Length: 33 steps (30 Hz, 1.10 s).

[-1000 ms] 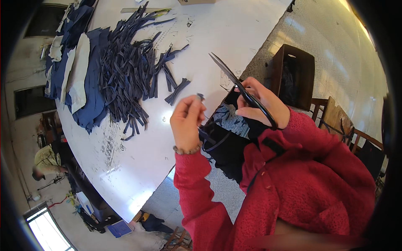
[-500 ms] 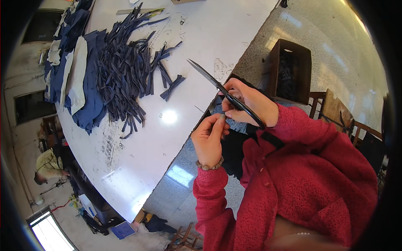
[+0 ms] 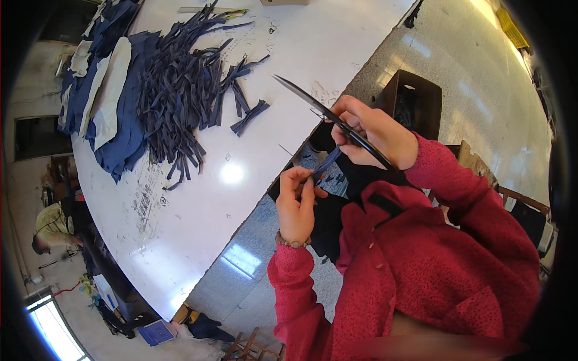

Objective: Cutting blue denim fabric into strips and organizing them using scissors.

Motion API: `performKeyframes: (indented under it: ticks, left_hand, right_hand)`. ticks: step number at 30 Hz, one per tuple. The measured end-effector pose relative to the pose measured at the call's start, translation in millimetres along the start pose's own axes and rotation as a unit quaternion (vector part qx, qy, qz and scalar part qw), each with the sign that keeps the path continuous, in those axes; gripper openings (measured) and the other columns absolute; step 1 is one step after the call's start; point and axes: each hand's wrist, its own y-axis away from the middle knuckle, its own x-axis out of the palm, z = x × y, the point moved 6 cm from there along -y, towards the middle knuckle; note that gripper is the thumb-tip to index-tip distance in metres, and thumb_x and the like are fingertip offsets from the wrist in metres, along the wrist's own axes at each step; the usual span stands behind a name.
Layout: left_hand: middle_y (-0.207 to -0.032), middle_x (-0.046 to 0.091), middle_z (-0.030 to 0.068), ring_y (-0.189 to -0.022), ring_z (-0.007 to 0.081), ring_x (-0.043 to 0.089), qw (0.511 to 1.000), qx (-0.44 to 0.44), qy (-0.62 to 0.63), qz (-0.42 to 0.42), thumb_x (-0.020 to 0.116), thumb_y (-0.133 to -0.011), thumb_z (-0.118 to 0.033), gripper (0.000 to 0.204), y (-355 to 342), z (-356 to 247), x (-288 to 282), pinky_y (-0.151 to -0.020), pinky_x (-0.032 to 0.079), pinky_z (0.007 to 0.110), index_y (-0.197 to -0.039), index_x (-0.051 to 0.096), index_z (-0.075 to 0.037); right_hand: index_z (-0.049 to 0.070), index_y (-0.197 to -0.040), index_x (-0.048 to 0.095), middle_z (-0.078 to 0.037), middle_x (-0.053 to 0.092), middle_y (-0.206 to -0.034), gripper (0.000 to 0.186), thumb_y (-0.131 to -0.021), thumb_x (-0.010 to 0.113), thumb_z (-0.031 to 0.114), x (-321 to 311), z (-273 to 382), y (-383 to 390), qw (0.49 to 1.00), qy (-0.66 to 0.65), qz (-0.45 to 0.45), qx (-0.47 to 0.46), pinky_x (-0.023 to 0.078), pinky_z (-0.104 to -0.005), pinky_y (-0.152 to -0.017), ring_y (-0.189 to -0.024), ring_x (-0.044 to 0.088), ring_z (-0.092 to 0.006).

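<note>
Between my hands stretches a short dark blue fabric strip (image 3: pixel 327 163). My left hand (image 3: pixel 295 207) pinches its lower end between thumb and fingers. Black scissors (image 3: pixel 310 99) lie in my right hand (image 3: pixel 379 135), their blades pointing up and left over the table edge. The fingers of that same hand also grip the strip's upper end. On the white table (image 3: pixel 198 234), a large tangled pile of blue fabric strips (image 3: pixel 180 90) is left of my hands. A small bundle of strips (image 3: pixel 250 117) lies apart, closer to me.
Blue cut fabric (image 3: pixel 129 144) with a pale piece (image 3: pixel 112 114) on top lies beyond the pile. A dark box (image 3: pixel 415 99) stands on the floor at the right. Chairs are near the right and lower edges. Another person (image 3: pixel 54 225) is at the far left.
My hands have moved apart, the right one up and right with the scissors. The blue strip now shows stretched between them. The view has shifted slightly.
</note>
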Motion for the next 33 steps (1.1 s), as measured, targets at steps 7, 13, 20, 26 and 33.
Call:
performKeyframes:
  ticks: [7, 13, 20, 26, 33]
  left_hand:
    - [-0.121, 0.058, 0.0179, -0.11, 0.029, 0.058, 0.952, 0.193, -0.198, -0.131, 0.042, -0.084, 0.011, 0.033, 28, -11, -6, -0.098, 0.042, 0.036, -0.113, 0.056, 0.002]
    - [-0.096, 0.061, 0.0121, -0.091, 0.0219, 0.059, 0.918, 0.302, -0.146, -0.213, 0.064, -0.081, 0.001, 0.02, 37, -36, 20, -0.081, 0.046, 0.031, -0.1, 0.058, 0.002]
    - [-0.092, 0.064, 0.0107, -0.085, 0.022, 0.063, 0.909, 0.285, -0.121, -0.278, 0.06, -0.078, 0.008, 0.02, 43, -26, 12, -0.08, 0.048, 0.031, -0.097, 0.06, 0.0]
    - [-0.093, 0.06, 0.0084, -0.084, 0.0181, 0.061, 0.946, 0.201, 0.078, -0.242, 0.056, -0.086, 0.005, 0.019, 48, -12, 23, -0.079, 0.048, 0.028, -0.104, 0.054, 0.0]
    - [-0.093, 0.056, 0.0074, -0.07, 0.0081, 0.054, 0.965, 0.139, 0.123, -0.183, 0.054, -0.092, 0.0, 0.01, 50, 13, 21, -0.059, 0.043, 0.021, -0.102, 0.054, 0.001]
  right_hand:
    - [0.002, -0.115, 0.042, -0.007, 0.058, -0.081, 0.044, -0.077, 0.062, -0.001, 11, 33, -1, 0.994, 0.096, 0.041, -0.038, 0.046, -0.0266, -0.068, -0.072, 0.057, -0.015]
    - [0.002, -0.114, 0.044, -0.013, 0.059, -0.079, 0.042, -0.077, 0.065, 0.005, 40, 49, -2, 0.975, 0.189, 0.067, -0.098, 0.048, -0.0333, -0.066, -0.07, 0.062, -0.0269]
    - [0.005, -0.112, 0.047, -0.011, 0.059, -0.082, 0.043, -0.075, 0.068, 0.008, 55, 64, 2, 0.934, 0.318, 0.055, -0.154, 0.049, -0.0374, -0.065, -0.075, 0.061, -0.03]
    - [0.005, -0.111, 0.05, -0.01, 0.059, -0.082, 0.042, -0.072, 0.068, 0.006, 59, 64, 1, 0.94, 0.311, 0.052, -0.13, 0.049, -0.0362, -0.066, -0.075, 0.061, -0.0286]
    - [0.004, -0.11, 0.052, -0.013, 0.06, -0.083, 0.037, -0.076, 0.066, 0.005, 57, 66, 0, 0.951, 0.285, 0.05, -0.108, 0.049, -0.0357, -0.066, -0.072, 0.062, -0.0299]
